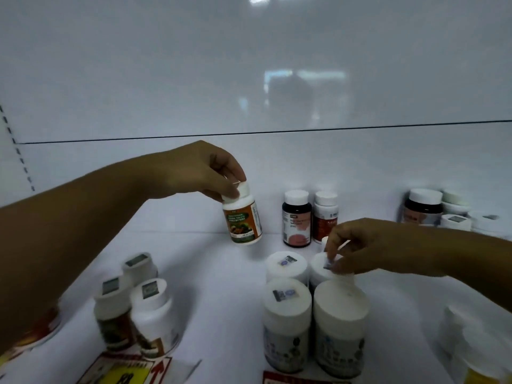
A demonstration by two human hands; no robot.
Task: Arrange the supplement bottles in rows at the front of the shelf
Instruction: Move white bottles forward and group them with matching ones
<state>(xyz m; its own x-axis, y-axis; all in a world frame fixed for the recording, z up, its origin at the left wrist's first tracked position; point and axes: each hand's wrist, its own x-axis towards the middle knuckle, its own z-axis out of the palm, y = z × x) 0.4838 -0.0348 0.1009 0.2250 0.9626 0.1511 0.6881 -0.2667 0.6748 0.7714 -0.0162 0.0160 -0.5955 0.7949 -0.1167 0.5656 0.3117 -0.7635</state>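
Supplement bottles (286, 322) crowd the white shelf (221, 273); left hand (205, 173) pinches an orange-labelled bottle (243, 217) aloft, right hand (357, 245) grips a white cap (321, 266).

One wide-angle view, worn on the person's head, looks forward and down into the shelf (227, 273) from close range. The left hand (199, 173) and right hand (357, 245) reach in from the lower edges. Beyond the hands the white back wall (249, 65) fills the upper half; nearer than the hands, bottle caps sit close beneath the lens.

Red/yellow price tags (124, 370) at front edge
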